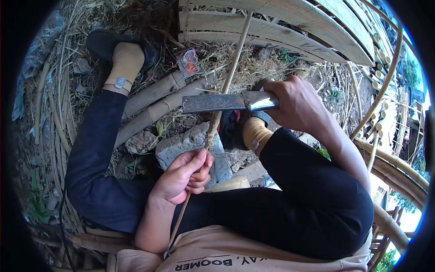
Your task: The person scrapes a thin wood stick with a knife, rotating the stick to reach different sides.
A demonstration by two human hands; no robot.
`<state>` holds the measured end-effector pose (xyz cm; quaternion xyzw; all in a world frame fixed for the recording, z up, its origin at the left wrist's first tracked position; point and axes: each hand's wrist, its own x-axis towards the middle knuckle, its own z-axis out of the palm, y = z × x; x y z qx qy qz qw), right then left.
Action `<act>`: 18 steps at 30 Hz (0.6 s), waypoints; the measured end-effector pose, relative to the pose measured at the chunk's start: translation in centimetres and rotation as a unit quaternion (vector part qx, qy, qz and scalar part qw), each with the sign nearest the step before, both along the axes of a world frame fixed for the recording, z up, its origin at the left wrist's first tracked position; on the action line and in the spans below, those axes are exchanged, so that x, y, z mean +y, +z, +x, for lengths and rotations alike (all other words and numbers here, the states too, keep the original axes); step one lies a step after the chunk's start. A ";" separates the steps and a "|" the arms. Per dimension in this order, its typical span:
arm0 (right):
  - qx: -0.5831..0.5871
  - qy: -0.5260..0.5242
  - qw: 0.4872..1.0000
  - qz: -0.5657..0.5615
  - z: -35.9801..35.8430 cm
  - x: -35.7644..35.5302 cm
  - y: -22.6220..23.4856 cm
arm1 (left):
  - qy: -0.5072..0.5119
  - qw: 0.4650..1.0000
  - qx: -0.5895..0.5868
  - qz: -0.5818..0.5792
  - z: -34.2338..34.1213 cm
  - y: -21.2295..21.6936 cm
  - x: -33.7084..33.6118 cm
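Your left fingers (195,177) are curled closed around a long, thin, light-brown wooden stick (233,68), the thumb laid along it just below a rough, knobbly joint. Your right hand (297,102) is closed in a fist on the grip end of a flat, oblong, dark-grey metal blade (210,103); the grip itself is mostly hidden in your palm, and the part beside your fingers shines. The blade points to your left and crosses in front of the stick above the joint; whether the two touch, you cannot tell from here.

The stick slants from near your beige printed shirt (253,249), up between your legs, to the pale slatted wooden panel (272,27) ahead. Behind your left hand sits a rough, grey concrete block (179,147), with a brownish stone (141,142) just to its left. Beyond these, two thick, weathered bamboo lengths (152,94) lie side by side, a crumpled orange-and-white carton (187,62) near their far ends. Your legs, in black trousers (97,140), spread around all this, above straw-strewn ground (217,50). Off to your right are cut bamboo poles (380,115).
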<state>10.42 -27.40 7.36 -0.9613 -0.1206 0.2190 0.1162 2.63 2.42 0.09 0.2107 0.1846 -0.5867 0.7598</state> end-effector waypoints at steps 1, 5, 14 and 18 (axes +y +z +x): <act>-0.001 0.001 1.000 0.003 -0.1 0.0 0.1 | -0.003 1.000 -0.020 0.020 0.1 0.2 -0.2; -0.009 0.003 1.000 0.019 -0.2 -0.1 0.0 | 0.008 0.984 -0.120 0.129 0.0 1.4 -0.4; -0.005 0.004 1.000 0.028 -0.5 -0.5 -1.7 | 0.057 0.974 -0.123 0.184 0.0 1.1 -0.6; -0.001 -0.005 0.999 0.046 -0.6 -0.5 -3.3 | 0.083 0.959 -0.135 0.233 -0.4 1.3 -1.3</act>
